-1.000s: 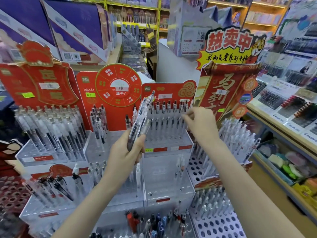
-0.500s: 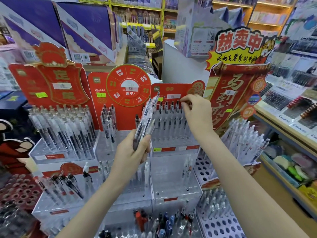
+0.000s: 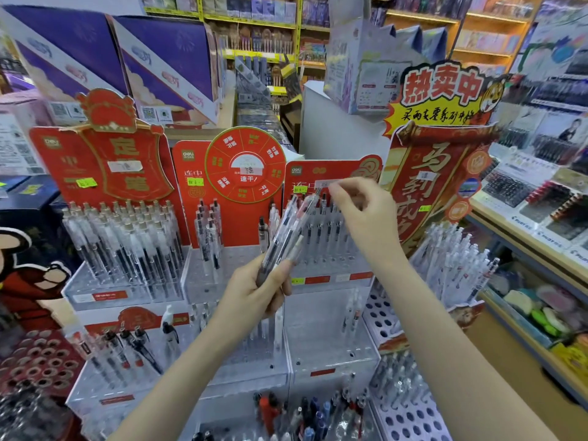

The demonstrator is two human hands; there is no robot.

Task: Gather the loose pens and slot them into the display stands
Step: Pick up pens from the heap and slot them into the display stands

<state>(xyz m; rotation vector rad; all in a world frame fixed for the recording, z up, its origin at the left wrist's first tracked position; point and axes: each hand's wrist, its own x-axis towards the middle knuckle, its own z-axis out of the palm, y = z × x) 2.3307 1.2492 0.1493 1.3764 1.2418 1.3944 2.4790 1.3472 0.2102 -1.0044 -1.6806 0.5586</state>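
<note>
Your left hand (image 3: 254,294), just below the middle of the frame, is wrapped around a bundle of clear pens (image 3: 288,232), a handful whose exact number cannot be told because they overlap. The bundle angles up and to the right, its tops reaching toward your right hand (image 3: 359,211). That hand sits right of centre with fingers curled and thumb and forefinger pinched at the top of one pen (image 3: 318,194); whether that pen belongs to the bundle or to the row behind is not clear.

Directly behind both hands stands the middle clear stand (image 3: 331,265), with a red backing card. Its back row holds roughly eight pens upright, while the front rows look largely unfilled. So the task appears to be midway: some pens are slotted, the bundle in your hand is still to be placed.

Counting the stands on the upper tier: three with red cards. The left stand (image 3: 105,281), in the left-middle of the frame, is nearly full, too dense to count. The narrow stand (image 3: 206,268) beside it, under a round red wheel sign, holds about six pens. A white perforated rack (image 3: 410,316) at lower right carries many clear pens and many open holes. Lower clear stands hold a few scattered pens.
</note>
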